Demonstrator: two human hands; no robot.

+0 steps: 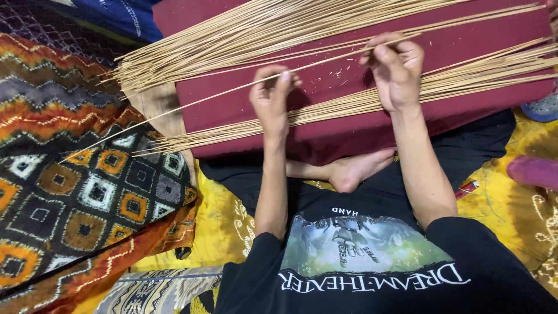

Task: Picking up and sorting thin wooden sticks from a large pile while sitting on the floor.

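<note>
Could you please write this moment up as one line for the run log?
left hand: pinches single stick | right hand: pinches same stick | stick bundles lie across maroon cushion | patterned cloth alongside

A patterned cloth (75, 174) in orange, black and white diamonds covers the floor to the left of the hands, with blue fabric (110, 14) beyond it at the top. Yellow printed cloth (523, 215) lies below and right of the hands. Lighting is even, indoor, source unseen.

Both arms reach forward; left hand (271, 99) and right hand (396, 70) raised, fingers pinched shut
</note>
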